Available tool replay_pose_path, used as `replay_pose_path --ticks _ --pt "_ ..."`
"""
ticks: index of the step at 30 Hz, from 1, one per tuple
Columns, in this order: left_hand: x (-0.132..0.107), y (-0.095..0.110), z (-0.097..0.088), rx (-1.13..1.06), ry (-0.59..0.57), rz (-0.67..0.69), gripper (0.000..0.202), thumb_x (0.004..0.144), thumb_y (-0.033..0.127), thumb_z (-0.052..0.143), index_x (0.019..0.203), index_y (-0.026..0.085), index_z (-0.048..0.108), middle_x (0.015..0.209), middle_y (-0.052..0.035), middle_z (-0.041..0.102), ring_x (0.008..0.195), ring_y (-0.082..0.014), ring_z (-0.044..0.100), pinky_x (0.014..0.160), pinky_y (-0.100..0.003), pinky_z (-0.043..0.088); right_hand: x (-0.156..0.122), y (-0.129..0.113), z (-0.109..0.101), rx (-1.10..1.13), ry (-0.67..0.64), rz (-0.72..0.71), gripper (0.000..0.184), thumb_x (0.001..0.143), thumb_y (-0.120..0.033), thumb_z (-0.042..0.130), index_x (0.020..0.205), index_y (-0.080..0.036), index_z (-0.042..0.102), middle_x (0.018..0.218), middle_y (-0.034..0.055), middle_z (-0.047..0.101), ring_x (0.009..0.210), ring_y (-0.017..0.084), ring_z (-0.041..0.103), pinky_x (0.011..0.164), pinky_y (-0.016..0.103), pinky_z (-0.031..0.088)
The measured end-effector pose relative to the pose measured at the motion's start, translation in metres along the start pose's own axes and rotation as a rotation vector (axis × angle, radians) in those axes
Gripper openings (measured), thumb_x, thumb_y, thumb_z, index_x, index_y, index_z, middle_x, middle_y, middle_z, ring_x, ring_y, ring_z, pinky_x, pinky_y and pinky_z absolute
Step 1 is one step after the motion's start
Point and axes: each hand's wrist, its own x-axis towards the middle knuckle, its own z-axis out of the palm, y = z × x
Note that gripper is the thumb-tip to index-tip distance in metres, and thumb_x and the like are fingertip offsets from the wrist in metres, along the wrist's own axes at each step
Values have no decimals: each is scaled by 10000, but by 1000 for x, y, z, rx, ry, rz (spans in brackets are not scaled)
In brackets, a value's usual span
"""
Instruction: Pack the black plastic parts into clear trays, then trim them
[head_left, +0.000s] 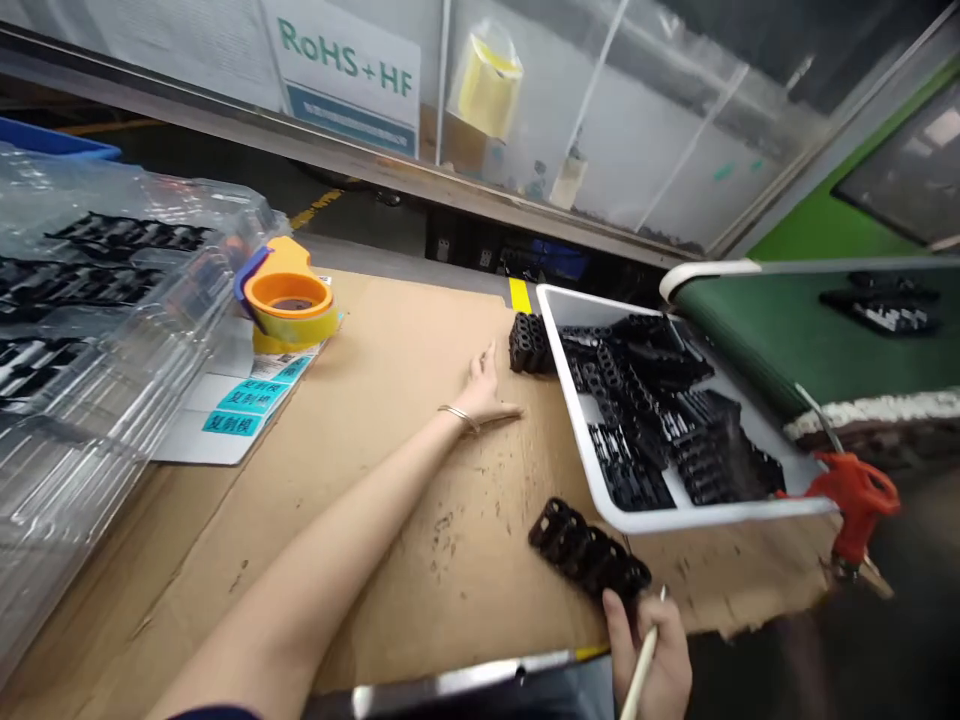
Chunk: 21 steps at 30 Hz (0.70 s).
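Note:
My left hand (486,392) reaches out over the cardboard with its fingers apart and nothing in it. Just beyond its fingertips stands a small stack of black plastic parts (529,343), which it does not touch. Low on the right, my right hand (654,655) grips the end of a black ribbed plastic part (589,550) with a row of round holes. A thin cream-coloured stick (643,668) also lies in that hand, slanting up between the fingers; its tip is too small to identify. Some of its fingers are hidden.
A white tray (600,490) heaped with black parts stands right, by a red-handled tool (859,500) and a green conveyor belt (787,340). Leftward are an orange tape dispenser (289,290), blue labels (247,400) and clear plastic trays (127,380). Cardboard (375,380) covers the table.

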Motion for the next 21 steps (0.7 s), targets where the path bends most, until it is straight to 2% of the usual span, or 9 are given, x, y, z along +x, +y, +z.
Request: replay_pose_path --ticks 3,5,7,10,12,14,15,18,21 --pt "-78 -1 -16 13 -59 -54 1161 816 551 717 1615 130 -13 1691 -288 32 1591 -388 73 1263 -577 186 -9 -11 5 37 26 98 465 954 -453 676 679 -236 370 604 -91 388 482 81 399 464 211 374" --pt "-140 2 -23 6 -55 62 1025 856 585 662 1623 278 55 1725 -160 94 1592 -344 127 1255 -580 235 -10 -27 7 107 -44 148 430 953 -408 676 705 -246 365 609 -82 447 494 90 458 475 206 414" --pt "-199 8 -21 166 -55 268 1074 796 496 776 1613 370 90 1730 -102 144 1591 -359 123 1256 -621 205 -10 -49 8 202 -153 170 402 949 -355 681 725 -249 364 648 -62 565 523 98 552 505 199 482" --pt "-261 14 -10 417 33 353 1036 781 193 794 1589 405 183 1633 -85 407 1555 -377 253 1238 -709 120 -9 -83 5 413 -302 102 344 929 -275 709 767 -249 407 889 10 759 672 139 713 620 225 600" --pt "-281 16 -9 348 31 289 880 771 160 796 1504 371 357 1466 -72 600 1440 -354 467 1211 -657 284 -6 -100 0 570 -349 61 336 902 -219 741 790 -253 426 1026 40 788 795 178 766 689 250 640" --pt "-290 17 -15 80 -75 171 666 758 286 845 1341 336 528 1283 -46 710 1222 -302 656 1071 -497 510 1 -108 -6 676 -381 60 356 879 -185 769 801 -256 429 1027 31 790 849 196 779 703 249 646" --pt "-292 18 -19 -83 -161 116 604 748 369 860 1280 324 577 1218 -38 733 1127 -277 700 988 -428 563 5 -111 -9 721 -415 55 359 881 -186 773 805 -256 430 1009 22 791 851 196 781 702 245 644" --pt "-297 22 -24 -460 -412 59 592 711 505 860 1211 276 640 1164 -55 739 1054 -272 714 956 -394 574 15 -113 -16 880 -624 -54 330 930 -219 739 818 -252 431 982 22 793 849 192 781 741 267 651" --pt "-301 25 -16 -584 -517 91 432 786 401 775 1159 245 623 1110 -58 712 1032 -263 696 946 -401 579 18 -113 -17 960 -717 -79 307 948 -205 712 835 -252 430 1047 34 775 906 197 771 795 306 659"
